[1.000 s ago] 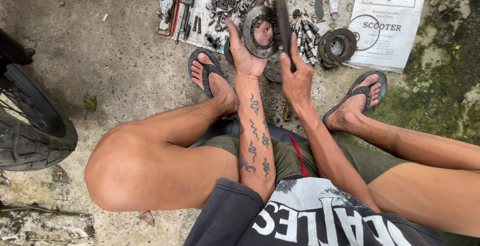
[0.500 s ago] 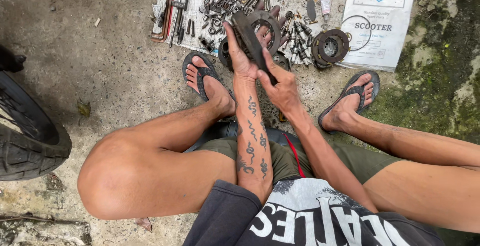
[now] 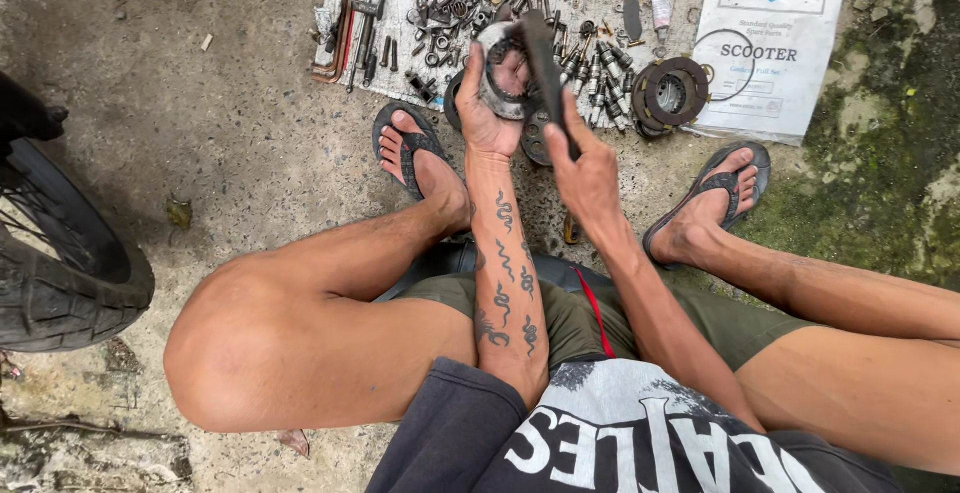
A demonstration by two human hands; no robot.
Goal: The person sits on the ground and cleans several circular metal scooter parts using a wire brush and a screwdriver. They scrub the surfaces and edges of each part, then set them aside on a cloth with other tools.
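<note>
A round metal ring part [image 3: 503, 73] is held up above the cloth [image 3: 420, 13] strewn with bolts and tools, between the person's sandalled feet. The left hand [image 3: 487, 113] cups it from below, fingers curled around its rim. The right hand [image 3: 585, 168] is closed around a dark flat tool [image 3: 543, 63], whose end lies against the ring. A stack of dark rings [image 3: 672, 93] lies just right of it, beside a white paper packet [image 3: 770, 43]. A tyre [image 3: 60, 263] stands far left.

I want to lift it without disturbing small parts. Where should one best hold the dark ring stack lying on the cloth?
Probably the outer rim of the dark ring stack, fingers coming from above. It lies flat, the open centre offers a second grip, and bolts crowd its left side.
</note>
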